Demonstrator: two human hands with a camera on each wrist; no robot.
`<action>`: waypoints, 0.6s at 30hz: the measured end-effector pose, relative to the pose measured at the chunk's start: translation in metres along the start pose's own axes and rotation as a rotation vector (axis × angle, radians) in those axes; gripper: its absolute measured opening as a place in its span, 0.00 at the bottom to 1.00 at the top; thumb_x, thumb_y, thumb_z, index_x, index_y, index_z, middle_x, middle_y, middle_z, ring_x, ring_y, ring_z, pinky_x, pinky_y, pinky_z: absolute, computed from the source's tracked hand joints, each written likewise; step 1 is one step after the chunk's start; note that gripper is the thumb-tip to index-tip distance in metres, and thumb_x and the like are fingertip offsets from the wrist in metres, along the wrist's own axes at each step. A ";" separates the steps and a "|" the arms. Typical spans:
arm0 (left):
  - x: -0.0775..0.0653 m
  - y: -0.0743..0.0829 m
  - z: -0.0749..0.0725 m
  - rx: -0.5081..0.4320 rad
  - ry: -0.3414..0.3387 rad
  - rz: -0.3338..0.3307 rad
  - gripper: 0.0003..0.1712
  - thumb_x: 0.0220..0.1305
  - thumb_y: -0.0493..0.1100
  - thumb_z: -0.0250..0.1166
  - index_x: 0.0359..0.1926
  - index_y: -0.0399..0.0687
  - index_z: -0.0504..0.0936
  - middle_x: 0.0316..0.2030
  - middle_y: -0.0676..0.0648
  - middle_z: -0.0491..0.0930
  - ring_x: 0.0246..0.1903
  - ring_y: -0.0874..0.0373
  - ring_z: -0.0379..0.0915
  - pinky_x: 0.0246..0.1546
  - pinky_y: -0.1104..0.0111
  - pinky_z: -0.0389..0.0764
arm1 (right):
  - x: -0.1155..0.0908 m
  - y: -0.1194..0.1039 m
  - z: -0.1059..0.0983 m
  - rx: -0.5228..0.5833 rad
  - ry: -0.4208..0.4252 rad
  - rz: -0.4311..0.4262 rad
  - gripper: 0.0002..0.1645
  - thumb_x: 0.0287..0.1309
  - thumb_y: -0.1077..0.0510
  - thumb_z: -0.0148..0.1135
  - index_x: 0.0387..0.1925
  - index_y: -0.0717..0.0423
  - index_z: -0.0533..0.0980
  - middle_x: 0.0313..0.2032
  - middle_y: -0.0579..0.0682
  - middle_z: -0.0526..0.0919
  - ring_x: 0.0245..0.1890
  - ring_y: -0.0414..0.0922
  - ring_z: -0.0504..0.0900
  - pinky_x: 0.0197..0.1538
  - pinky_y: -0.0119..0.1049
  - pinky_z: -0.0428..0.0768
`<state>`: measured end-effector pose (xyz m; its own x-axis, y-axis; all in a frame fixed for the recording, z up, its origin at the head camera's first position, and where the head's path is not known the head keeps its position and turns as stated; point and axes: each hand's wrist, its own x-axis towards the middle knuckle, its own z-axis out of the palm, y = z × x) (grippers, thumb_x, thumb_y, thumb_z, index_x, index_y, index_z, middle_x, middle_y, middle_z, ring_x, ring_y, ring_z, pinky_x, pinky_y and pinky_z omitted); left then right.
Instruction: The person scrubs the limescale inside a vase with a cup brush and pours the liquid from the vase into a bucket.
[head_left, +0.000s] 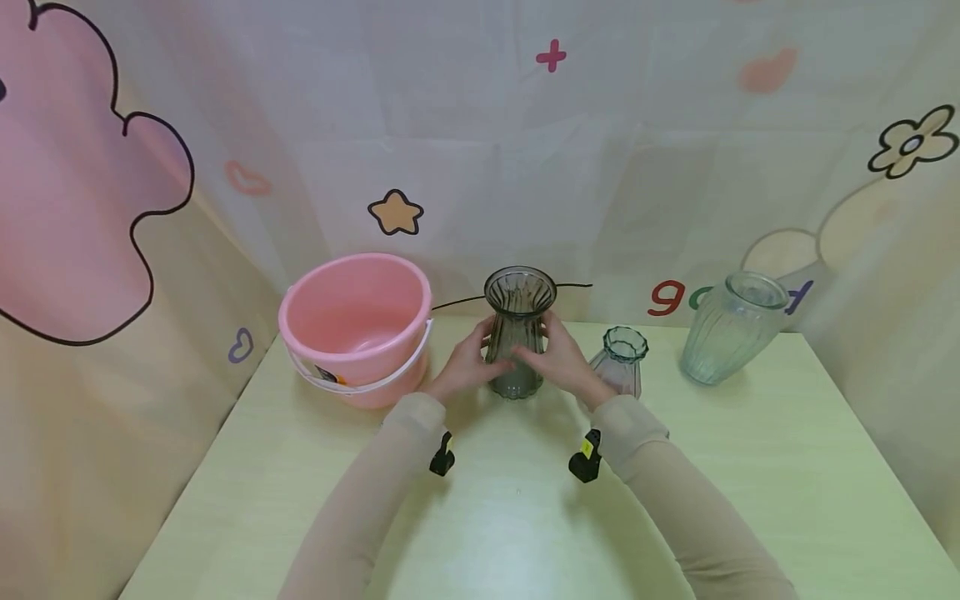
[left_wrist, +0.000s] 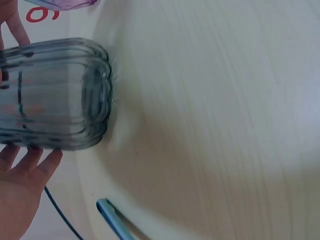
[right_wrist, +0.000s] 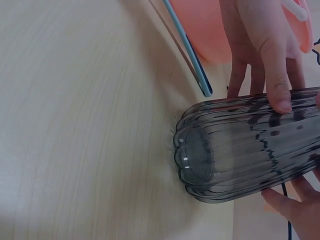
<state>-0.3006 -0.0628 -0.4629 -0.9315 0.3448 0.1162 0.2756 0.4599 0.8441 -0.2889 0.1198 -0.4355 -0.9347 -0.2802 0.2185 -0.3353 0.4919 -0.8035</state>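
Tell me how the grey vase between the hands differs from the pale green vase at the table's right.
The grey vase is dark and smoky; the pale green vase is lightly tinted.
The grey vase flares outward at the mouth; the pale green vase is broadest near the top and tapers toward its base.
The grey vase is held; the pale green vase stands untouched.
Both are see-through and ribbed.

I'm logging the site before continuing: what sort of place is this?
Probably a makeshift indoor tabletop workspace: a cartoon-printed curtain hangs behind a pale table, where a pink bucket stands near the grey glass vase.
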 end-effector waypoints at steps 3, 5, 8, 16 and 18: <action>-0.001 0.001 0.003 -0.012 0.018 -0.003 0.48 0.51 0.44 0.69 0.69 0.51 0.53 0.65 0.45 0.62 0.61 0.43 0.62 0.54 0.55 0.71 | 0.000 0.001 0.001 -0.003 0.009 0.016 0.44 0.54 0.54 0.64 0.66 0.57 0.52 0.64 0.57 0.61 0.61 0.57 0.65 0.58 0.54 0.67; -0.002 0.003 0.004 -0.008 0.027 -0.009 0.47 0.51 0.43 0.69 0.69 0.52 0.53 0.65 0.46 0.62 0.60 0.43 0.63 0.54 0.55 0.71 | 0.000 0.001 0.001 0.002 0.009 0.033 0.44 0.54 0.54 0.64 0.67 0.56 0.52 0.64 0.56 0.60 0.61 0.57 0.65 0.58 0.54 0.67; -0.004 0.005 0.004 -0.002 0.030 -0.007 0.47 0.52 0.44 0.69 0.69 0.51 0.53 0.65 0.46 0.62 0.60 0.44 0.63 0.53 0.55 0.72 | 0.000 0.001 0.000 0.017 0.008 0.054 0.44 0.53 0.54 0.64 0.67 0.55 0.52 0.65 0.56 0.60 0.62 0.57 0.65 0.57 0.54 0.69; -0.011 0.012 0.002 0.027 0.023 0.033 0.46 0.51 0.43 0.70 0.68 0.47 0.55 0.63 0.43 0.64 0.58 0.42 0.66 0.53 0.53 0.72 | -0.005 -0.004 -0.005 0.033 -0.001 0.050 0.47 0.51 0.54 0.66 0.67 0.50 0.51 0.64 0.54 0.62 0.60 0.56 0.67 0.54 0.53 0.72; -0.014 0.015 0.002 0.039 0.023 0.043 0.46 0.50 0.44 0.70 0.67 0.47 0.56 0.62 0.43 0.65 0.57 0.43 0.67 0.53 0.54 0.72 | -0.009 -0.005 -0.007 0.027 -0.001 0.045 0.47 0.51 0.53 0.67 0.67 0.49 0.51 0.64 0.53 0.62 0.60 0.56 0.67 0.54 0.53 0.72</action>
<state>-0.2827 -0.0594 -0.4527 -0.9238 0.3460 0.1643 0.3240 0.4771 0.8170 -0.2795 0.1256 -0.4290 -0.9485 -0.2595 0.1816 -0.2901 0.4815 -0.8270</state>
